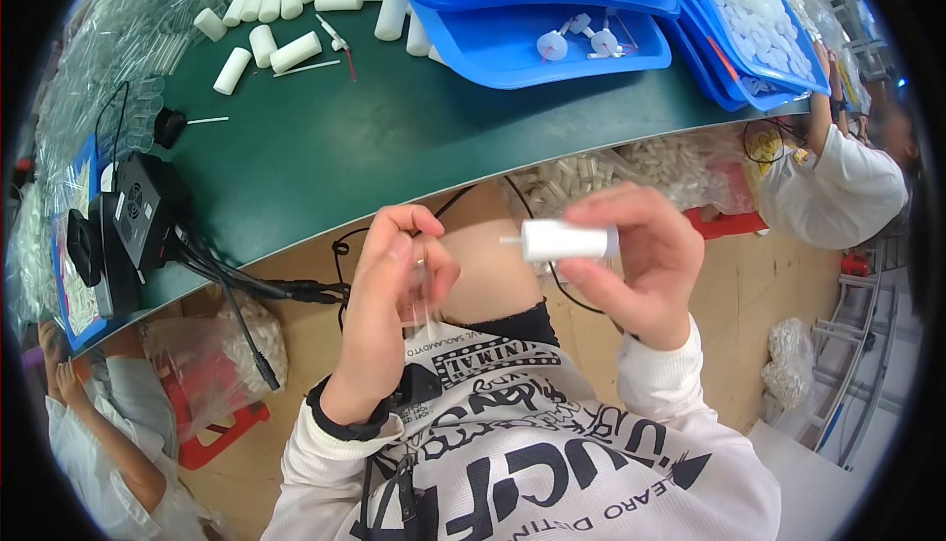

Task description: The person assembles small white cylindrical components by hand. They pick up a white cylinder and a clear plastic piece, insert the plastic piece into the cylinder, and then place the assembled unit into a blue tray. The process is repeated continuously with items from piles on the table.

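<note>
In my right hand [650,265] is a white cylinder [560,240], lying level between thumb and fingers. A thin white stem pokes out of its left end, toward my other hand. Curled fingers of my left hand [379,290] close on a clear plastic piece [420,295], probably a tube; much of it is hidden by the fingers. Both hands are above my lap, in front of the table edge, and a gap separates the two pieces.
On the green table [335,147] lie many white cylinders [296,50], and clear tubes [108,29] pile up at the left. Stacked blue trays [552,68] stand at the back. A black box [148,201] with cables sits left. Co-workers [833,186] are at both sides.
</note>
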### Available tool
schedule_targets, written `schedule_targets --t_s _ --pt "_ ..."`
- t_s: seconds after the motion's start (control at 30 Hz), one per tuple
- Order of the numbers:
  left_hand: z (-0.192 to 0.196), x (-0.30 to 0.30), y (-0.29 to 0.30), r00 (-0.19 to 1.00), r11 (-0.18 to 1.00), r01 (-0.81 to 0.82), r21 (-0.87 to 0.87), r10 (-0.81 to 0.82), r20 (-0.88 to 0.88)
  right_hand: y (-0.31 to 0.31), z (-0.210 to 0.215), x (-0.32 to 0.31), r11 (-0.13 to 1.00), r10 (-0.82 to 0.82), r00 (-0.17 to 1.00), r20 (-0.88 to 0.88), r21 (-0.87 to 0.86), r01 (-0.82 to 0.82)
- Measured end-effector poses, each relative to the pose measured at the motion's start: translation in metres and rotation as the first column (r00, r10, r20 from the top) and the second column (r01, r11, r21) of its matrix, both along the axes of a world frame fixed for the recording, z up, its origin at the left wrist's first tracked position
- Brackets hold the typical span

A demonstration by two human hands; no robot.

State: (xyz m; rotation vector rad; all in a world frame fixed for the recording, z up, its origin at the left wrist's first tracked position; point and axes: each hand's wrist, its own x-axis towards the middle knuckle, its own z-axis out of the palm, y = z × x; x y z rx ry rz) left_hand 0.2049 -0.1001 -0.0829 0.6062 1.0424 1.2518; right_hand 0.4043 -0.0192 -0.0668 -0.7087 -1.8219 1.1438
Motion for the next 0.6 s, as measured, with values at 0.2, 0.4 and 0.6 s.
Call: schedule_targets --t_s 0.2,0.4,0.6 --pt "0.009 0.006 -0.002 0.978 0.999 -0.029 0.022 0.024 0.206 -0.015 -0.005 -0.006 0.989 0.066 0.995 -0.075 -0.131 -0.075" --pt "0.000 0.006 -0.005 0.963 0.994 -0.043 0.102 0.014 0.269 -0.017 -0.008 -0.009 0.992 0.073 0.987 -0.145 -0.093 -0.087" --pt "-0.003 0.008 -0.008 0.959 0.994 -0.047 0.101 0.017 0.284 -0.015 -0.003 -0.011 0.995 0.081 0.996 -0.037 0.057 -0.079"
